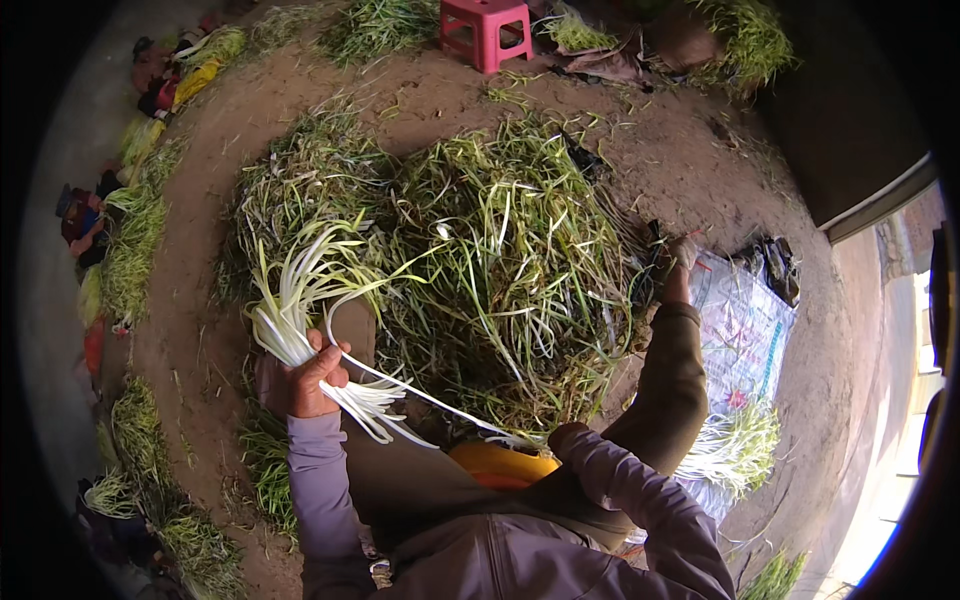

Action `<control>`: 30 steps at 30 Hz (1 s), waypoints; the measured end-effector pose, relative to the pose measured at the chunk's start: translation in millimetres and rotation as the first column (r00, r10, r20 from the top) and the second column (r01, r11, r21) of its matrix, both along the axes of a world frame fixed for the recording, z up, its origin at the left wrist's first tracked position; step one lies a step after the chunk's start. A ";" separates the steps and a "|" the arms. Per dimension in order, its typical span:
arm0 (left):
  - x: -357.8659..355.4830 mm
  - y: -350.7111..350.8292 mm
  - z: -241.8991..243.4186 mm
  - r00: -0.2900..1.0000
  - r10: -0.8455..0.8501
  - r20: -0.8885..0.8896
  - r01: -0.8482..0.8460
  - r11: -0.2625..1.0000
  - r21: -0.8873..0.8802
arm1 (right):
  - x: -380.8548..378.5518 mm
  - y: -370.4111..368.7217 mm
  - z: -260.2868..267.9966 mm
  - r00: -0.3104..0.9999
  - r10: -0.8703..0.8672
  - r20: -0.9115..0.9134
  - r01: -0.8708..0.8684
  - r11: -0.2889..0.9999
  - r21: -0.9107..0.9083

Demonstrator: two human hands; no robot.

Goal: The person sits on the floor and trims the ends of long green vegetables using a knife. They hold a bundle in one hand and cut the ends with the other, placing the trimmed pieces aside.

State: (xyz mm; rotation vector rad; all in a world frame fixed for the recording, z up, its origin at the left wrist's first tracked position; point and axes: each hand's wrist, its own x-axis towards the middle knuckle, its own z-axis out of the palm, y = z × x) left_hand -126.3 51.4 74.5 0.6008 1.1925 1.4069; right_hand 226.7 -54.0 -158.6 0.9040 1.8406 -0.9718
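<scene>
My left hand (316, 379) is closed around a bunch of long white-stemmed leafy stalks (296, 307), perhaps blanched garlic chives, with pale green-yellow tips fanning away from me. One long white stalk (435, 399) stretches from beside that bunch across my lap to my right hand (568, 435). That hand is dark and partly hidden by its sleeve; the stalk's end meets it, though the fingers are hard to make out. In front of my legs lies a large heap of tangled green and straw-coloured stalks (510, 262).
A woven plastic sack (739, 330) lies at right, with a bundle of white stalks (731, 450) on it. A pink plastic stool (486, 34) stands beyond the heap. Something yellow (506, 461) shows between my legs. Other people (82, 217) sit at far left beside piles of greens (135, 247).
</scene>
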 end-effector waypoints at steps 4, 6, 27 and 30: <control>-21.5 2.7 3.3 0.997 0.071 -0.002 -0.071 0.995 0.065 | 2.9 4.4 -14.9 0.999 0.010 0.032 -0.010 1.000 -0.007; -18.5 5.3 9.6 0.994 0.105 -0.038 -0.102 0.992 0.074 | 3.5 3.7 -18.9 0.999 -0.003 0.039 0.002 1.000 0.018; 73.4 -15.7 -47.8 0.985 -0.120 0.124 0.134 0.985 -0.106 | -74.5 45.7 144.7 -0.381 -0.845 -0.375 0.574 0.102 -0.813; 78.4 -15.2 -51.0 0.986 -0.119 0.121 0.133 0.984 -0.119 | -77.1 57.4 157.9 -0.457 -0.771 -0.444 0.626 0.076 -0.776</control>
